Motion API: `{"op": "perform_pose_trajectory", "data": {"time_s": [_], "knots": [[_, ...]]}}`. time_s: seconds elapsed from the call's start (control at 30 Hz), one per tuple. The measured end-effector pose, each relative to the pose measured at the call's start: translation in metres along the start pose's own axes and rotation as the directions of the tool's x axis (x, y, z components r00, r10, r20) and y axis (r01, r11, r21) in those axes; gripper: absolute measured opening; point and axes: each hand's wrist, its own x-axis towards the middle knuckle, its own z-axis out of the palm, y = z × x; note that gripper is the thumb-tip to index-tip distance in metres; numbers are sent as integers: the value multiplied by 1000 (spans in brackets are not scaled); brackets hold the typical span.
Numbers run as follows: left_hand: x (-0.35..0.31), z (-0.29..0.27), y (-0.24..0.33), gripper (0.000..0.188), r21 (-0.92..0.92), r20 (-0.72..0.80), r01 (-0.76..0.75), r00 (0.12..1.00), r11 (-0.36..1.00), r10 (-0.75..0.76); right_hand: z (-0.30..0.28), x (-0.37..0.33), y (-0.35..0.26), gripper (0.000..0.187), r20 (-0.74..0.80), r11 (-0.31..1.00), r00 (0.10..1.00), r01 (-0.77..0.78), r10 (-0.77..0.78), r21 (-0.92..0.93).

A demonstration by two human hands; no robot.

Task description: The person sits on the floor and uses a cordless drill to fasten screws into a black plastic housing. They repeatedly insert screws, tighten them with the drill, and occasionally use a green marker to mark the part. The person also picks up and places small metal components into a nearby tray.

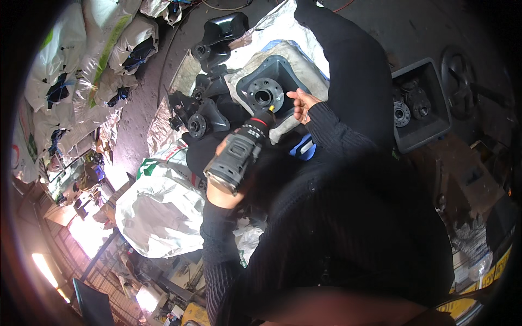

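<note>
First, upper-left sacks (103, 49): shiny, creased white plastic, one with a green stripe, dark patches showing among the folds.
Lower sack (160, 223): thin white film, crumpled into a bulging mound, green print along its upper edge.
Dark castings (217, 117): curved metal shells piled together, several ending in round, drilled faces.
Cordless drill (236, 157): grey and black body, ribbed collar, red ring, yellow at the nose.
Housing (284, 70): smooth dark-grey shell with a wide, square-cornered mouth and small holes along its rim; it rests on a pale, stained cloth pad (315, 81).
Round flange (273, 89): paler metal disc at the housing, a ring of holes about one central bore.
Grey bin (427, 139): straight-walled and rectangular, with flanged metal parts (406, 117) inside.
Room at left: a bright light strip (46, 270) above cluttered shelving and tools, bent by the lens.
Floor (375, 24): dark grey, scuffed, specked with debris.
Left hand (224, 196): wrapped around the drill, mostly hidden beneath it; the drill's nose points at the flange's near edge, contact unclear.
Right hand (303, 106): half open, fingers loosely curled just beside the flange; whether it pinches anything small, I cannot tell.
</note>
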Motion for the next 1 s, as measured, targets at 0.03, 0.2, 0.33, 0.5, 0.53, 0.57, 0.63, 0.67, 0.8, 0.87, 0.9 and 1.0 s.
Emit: {"op": "perform_pose_trajectory", "data": {"time_s": [0.03, 0.2, 0.33, 0.5, 0.53, 0.57, 0.63, 0.67, 0.8, 0.87, 0.9, 1.0], "knots": [[3, -3, -5, 42, 61, -43, -30, 999, 998, 33, 1, 2, 1, 35, 16, 990, 995, 100, -99, -97], [26, -7, -34, 45, -95, 23, 137, 991, 986, -135, 18, 15, 12, 30, -2, 872, 921, 367, -389, -325], [42, -5, -43, 47, -134, 104, 141, 986, 981, -127, 21, 28, 14, 26, 12, 839, 927, 346, -376, -421], [58, -11, -48, 49, -199, 212, 271, 950, 942, -229, 16, 31, 14, 24, 40, 846, 968, 238, -249, -477], [61, -15, -49, 50, -188, 238, 290, 940, 938, -243, 16, 31, 14, 23, 57, 843, 965, 250, -254, -476], [65, -17, -51, 51, -175, 263, 309, 930, 935, -258, 17, 29, 13, 23, 76, 840, 963, 263, -259, -474], [72, -21, -52, 52, -96, 316, 329, 905, 939, -285, 21, 26, 10, 22, 65, 845, 961, 266, -267, -463], [76, -23, -51, 53, -86, 315, 266, 922, 960, -227, 23, 24, 8, 22, 25, 851, 971, 221, -238, -476], [91, -28, -44, 56, -50, 324, 154, 937, 987, -130, 30, 18, 2, 19, 15, 859, 971, 217, -238, -464], [96, -29, -40, 56, -5, 361, 212, 912, 977, -196, 31, 19, 1, 18, 8, 878, 971, 219, -238, -426], [97, -29, -36, 57, 12, 374, 234, 900, 972, -222, 32, 20, 1, 18, 9, 873, 969, 227, -248, -431], [107, -22, -37, 52, 11, 357, 137, 925, 991, -132, 32, 25, 3, 19, 6, 837, 955, 261, -295, -480]]}}
